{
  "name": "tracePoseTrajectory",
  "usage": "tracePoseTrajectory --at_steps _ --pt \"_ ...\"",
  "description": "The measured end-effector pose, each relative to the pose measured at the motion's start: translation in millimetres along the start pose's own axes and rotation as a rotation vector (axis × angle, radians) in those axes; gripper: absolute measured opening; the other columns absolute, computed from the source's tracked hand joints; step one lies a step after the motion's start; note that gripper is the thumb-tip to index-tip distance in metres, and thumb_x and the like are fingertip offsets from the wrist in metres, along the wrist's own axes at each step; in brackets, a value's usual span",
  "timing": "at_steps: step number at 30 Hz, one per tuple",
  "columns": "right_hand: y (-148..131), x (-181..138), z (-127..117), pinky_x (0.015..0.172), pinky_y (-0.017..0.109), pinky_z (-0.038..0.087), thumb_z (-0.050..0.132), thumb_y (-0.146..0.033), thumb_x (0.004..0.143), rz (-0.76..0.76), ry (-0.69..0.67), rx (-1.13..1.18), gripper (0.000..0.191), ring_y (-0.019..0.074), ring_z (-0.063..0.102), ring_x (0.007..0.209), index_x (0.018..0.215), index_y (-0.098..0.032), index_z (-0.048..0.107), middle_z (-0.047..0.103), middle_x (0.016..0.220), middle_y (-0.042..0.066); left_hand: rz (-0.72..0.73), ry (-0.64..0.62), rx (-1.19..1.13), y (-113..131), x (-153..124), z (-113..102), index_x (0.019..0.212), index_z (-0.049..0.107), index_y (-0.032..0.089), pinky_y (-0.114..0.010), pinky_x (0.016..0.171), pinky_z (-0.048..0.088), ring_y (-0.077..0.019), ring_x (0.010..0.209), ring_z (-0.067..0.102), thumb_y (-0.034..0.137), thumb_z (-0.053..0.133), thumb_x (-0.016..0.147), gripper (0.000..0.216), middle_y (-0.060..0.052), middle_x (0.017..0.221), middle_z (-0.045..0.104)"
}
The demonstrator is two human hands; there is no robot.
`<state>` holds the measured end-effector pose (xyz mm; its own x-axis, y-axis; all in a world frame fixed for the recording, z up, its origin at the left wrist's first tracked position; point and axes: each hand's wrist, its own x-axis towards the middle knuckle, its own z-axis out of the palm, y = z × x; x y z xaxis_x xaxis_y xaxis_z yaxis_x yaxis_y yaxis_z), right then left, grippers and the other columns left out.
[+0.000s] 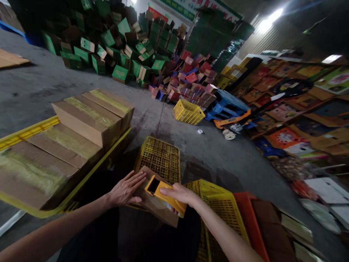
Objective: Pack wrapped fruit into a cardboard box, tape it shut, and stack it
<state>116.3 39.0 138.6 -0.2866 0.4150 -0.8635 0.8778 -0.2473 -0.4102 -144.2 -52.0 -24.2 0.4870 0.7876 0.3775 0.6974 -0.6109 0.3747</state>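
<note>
In the head view, my left hand (pixel 128 189) lies with its fingers stretched out at the left end of a small brown cardboard box (pixel 163 214). The box rests at a slant in front of my lap, over the near end of an upturned yellow crate (pixel 160 156). My right hand (pixel 181 194) is wrapped round a yellow handheld device (pixel 166 194) with a black window at its front. Its thumb lies on top, and the device sits on or just over the box's upper face. What lies beneath the device is hidden.
On the left, taped cartons (pixel 89 116) fill a yellow-edged container (pixel 120 143). Yellow crates (pixel 226 207) and an orange crate (pixel 248 211) with cartons stand at my right. Farther off are a yellow basket (pixel 189 112), a pallet jack (pixel 234 120) and heaped green boxes (pixel 120 72).
</note>
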Motion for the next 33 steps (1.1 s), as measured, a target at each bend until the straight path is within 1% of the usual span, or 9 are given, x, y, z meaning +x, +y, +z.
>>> tracePoseTrajectory --at_steps 4,8,13,15,19,22,25,28,33 --pt "11 2 -1 0.053 0.024 0.057 0.058 -0.058 0.093 0.026 0.017 -0.01 0.045 0.0182 0.069 0.05 0.077 -0.016 0.064 0.069 0.055 0.003 0.003 0.02 0.082 0 0 2 0.162 0.014 0.016 -0.049 0.126 0.01 -0.0284 0.152 0.028 0.071 0.037 0.096 0.089 -0.016 0.162 0.035" --pt "9 6 -1 0.053 0.024 0.057 0.058 -0.053 0.095 0.068 0.023 0.02 0.043 0.0172 0.068 0.048 0.075 -0.016 0.064 0.069 0.054 0.003 0.022 0.0 0.107 7 3 -1 0.162 0.017 0.016 -0.053 0.125 0.01 -0.0311 0.152 0.029 0.074 0.037 0.094 0.091 -0.016 0.161 0.036" --pt "6 7 -2 0.056 0.025 0.058 0.056 -0.053 0.096 0.079 0.032 0.019 0.043 0.0184 0.069 0.051 0.074 -0.016 0.063 0.068 0.052 0.002 0.072 -0.054 0.079 28 8 7 0.161 0.014 0.007 -0.046 0.125 0.02 -0.0323 0.153 0.023 0.077 0.038 0.091 0.102 -0.019 0.165 0.026" --pt "5 6 -2 0.057 0.025 0.058 0.055 -0.052 0.097 0.082 0.029 0.005 0.044 0.0187 0.07 0.052 0.074 -0.016 0.064 0.067 0.052 0.002 0.071 -0.059 0.067 34 8 11 0.161 0.012 0.004 -0.046 0.124 0.022 -0.0336 0.154 0.022 0.079 0.038 0.09 0.107 -0.021 0.165 0.023" --pt "7 3 -5 0.056 0.026 0.058 0.053 -0.055 0.097 0.05 -0.009 -0.009 0.046 0.0197 0.071 0.053 0.076 -0.016 0.065 0.069 0.053 0.003 0.053 -0.075 0.059 36 9 12 0.162 0.006 0.005 -0.047 0.124 0.024 -0.0343 0.154 0.021 0.08 0.038 0.088 0.109 -0.02 0.166 0.023" --pt "14 -1 -9 0.056 0.025 0.058 0.055 -0.06 0.094 0.037 -0.013 -0.024 0.048 0.02 0.072 0.055 0.078 -0.016 0.066 0.071 0.058 0.004 0.05 -0.097 0.06 34 9 10 0.162 0.003 0.007 -0.047 0.124 0.023 -0.0337 0.154 0.02 0.08 0.038 0.088 0.11 -0.019 0.167 0.021" --pt "28 -4 -15 0.056 0.024 0.058 0.06 -0.063 0.09 0.031 0.008 -0.082 0.049 0.0202 0.072 0.057 0.081 -0.015 0.067 0.072 0.06 0.006 0.042 -0.1 0.056 33 9 9 0.162 0.003 0.008 -0.048 0.124 0.022 -0.0341 0.154 0.021 0.078 0.041 0.089 0.108 -0.019 0.167 0.022" --pt "40 -4 -18 0.056 0.026 0.059 0.058 -0.062 0.091 0.023 -0.002 -0.084 0.05 0.0208 0.072 0.056 0.083 -0.014 0.068 0.073 0.063 0.008 0.033 -0.102 0.05 34 9 9 0.162 0.003 0.009 -0.048 0.124 0.022 -0.034 0.154 0.021 0.076 0.042 0.09 0.106 -0.019 0.166 0.022" --pt "41 2 -13 0.057 0.028 0.061 0.056 -0.062 0.091 0.06 0.012 -0.063 0.05 0.0228 0.074 0.059 0.082 -0.014 0.068 0.073 0.062 0.008 -0.012 -0.103 0.054 42 10 10 0.162 0.003 0.009 -0.049 0.124 0.023 -0.0345 0.153 0.023 0.08 0.043 0.087 0.111 -0.019 0.166 0.023"
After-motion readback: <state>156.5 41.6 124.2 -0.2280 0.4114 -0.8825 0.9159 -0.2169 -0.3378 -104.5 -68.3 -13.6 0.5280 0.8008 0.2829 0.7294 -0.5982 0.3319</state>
